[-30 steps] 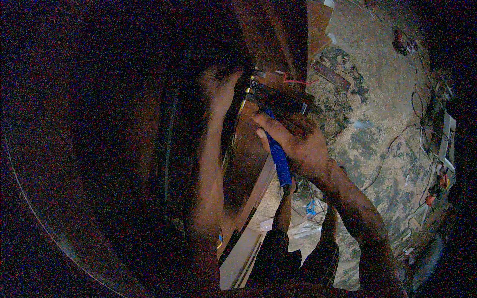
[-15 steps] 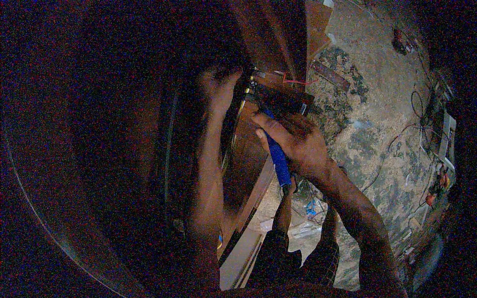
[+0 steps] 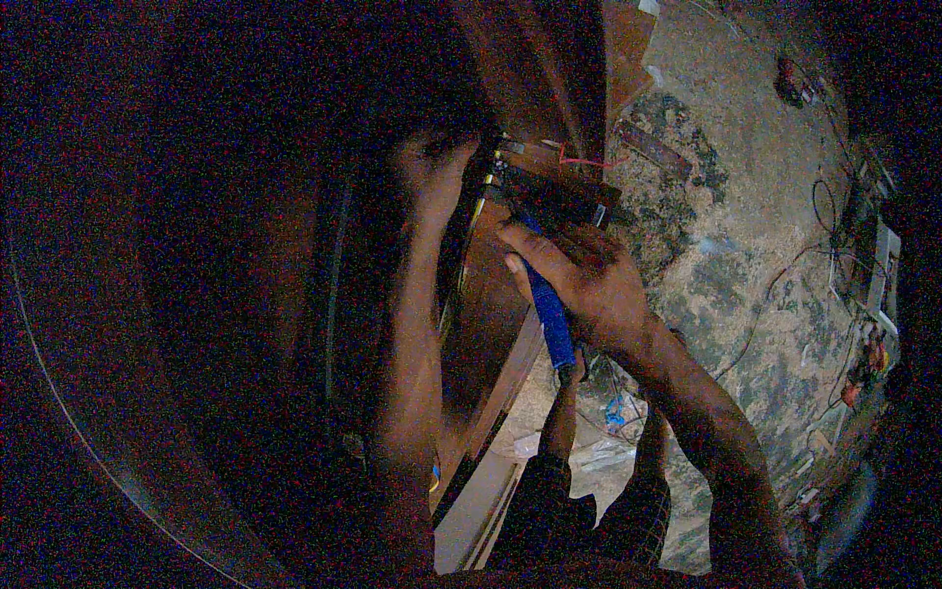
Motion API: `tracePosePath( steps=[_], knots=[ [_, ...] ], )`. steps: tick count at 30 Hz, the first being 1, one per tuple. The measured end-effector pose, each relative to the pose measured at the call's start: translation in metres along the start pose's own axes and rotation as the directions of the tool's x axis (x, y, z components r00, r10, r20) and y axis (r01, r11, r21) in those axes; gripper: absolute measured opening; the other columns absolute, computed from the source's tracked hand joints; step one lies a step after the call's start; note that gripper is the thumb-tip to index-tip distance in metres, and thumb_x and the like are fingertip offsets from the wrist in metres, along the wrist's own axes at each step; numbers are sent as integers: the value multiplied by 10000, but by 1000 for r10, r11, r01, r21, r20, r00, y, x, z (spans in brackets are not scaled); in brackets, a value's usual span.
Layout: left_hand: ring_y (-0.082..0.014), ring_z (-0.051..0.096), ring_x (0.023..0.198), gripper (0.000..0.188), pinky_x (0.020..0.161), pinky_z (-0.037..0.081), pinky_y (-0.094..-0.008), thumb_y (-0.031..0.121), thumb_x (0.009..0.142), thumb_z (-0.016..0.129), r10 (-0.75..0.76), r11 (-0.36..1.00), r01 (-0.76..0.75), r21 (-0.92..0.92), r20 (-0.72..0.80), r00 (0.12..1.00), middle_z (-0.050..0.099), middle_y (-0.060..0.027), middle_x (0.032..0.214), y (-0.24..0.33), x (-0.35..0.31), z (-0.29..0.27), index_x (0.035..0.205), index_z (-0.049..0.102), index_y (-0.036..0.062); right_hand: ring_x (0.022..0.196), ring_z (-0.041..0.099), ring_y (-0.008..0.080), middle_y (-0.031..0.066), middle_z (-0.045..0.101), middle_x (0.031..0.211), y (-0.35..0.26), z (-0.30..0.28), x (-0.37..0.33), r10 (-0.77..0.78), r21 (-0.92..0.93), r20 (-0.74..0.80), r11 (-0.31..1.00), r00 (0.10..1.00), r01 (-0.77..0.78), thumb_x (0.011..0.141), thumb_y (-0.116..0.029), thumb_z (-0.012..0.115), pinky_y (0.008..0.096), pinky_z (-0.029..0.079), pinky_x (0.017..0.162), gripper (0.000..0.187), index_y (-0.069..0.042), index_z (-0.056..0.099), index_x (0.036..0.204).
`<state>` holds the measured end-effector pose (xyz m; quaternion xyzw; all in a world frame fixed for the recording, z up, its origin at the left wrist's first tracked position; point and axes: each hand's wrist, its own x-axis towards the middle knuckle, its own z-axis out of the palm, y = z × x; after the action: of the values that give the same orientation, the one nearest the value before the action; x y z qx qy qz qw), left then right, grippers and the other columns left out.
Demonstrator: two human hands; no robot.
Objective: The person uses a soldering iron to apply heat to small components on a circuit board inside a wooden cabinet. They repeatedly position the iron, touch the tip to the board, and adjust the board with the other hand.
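Note:
My right hand (image 3: 594, 290) is wrapped round a tool's blue ribbed handle (image 3: 551, 324), thumb and fingers closed on it. The handle slants up and left, and its dark lower end stands free below the hand. What its upper end reaches is hidden in shadow beside a dark box-like part (image 3: 559, 191). My left hand (image 3: 437, 177) is farther up and left, against the dark inside of a brown wooden cabinet or frame (image 3: 486, 280). Deep shadow hides its fingers, so I cannot see whether they grip anything. A thin metal-like edge runs between my two arms.
A red wire (image 3: 584, 160) sticks out past the dark part. On the stained concrete floor (image 3: 756, 196) lie a flat brown strip (image 3: 654, 149), loose black cables (image 3: 775, 285), a blue scrap (image 3: 615, 410) and scattered items at the right. My legs are below, beside a pale board (image 3: 476, 520).

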<state>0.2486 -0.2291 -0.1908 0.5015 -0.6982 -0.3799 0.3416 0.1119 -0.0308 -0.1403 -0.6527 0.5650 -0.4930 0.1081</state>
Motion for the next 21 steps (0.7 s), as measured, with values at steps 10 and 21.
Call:
tracePosePath(
  steps=[10,21],
  knots=[
    [-238,602,863,345,807,493,-367,149,678,804,-14,999,14,49,7,1000,658,-101,942,6,-1,0,947,643,6,796,670,311,125,681,944,1,2,-7,72,-4,72,997,995,-72,791,-144,713,387,555,717,391,-156,620,1170],
    [-222,593,839,310,779,494,-370,143,681,806,21,999,-20,40,-38,999,654,-88,921,-2,1,2,904,637,10,837,673,303,121,690,954,1,2,-3,29,-30,8,999,1000,-29,802,-146,704,379,557,755,350,-165,638,1146]
  ],
)
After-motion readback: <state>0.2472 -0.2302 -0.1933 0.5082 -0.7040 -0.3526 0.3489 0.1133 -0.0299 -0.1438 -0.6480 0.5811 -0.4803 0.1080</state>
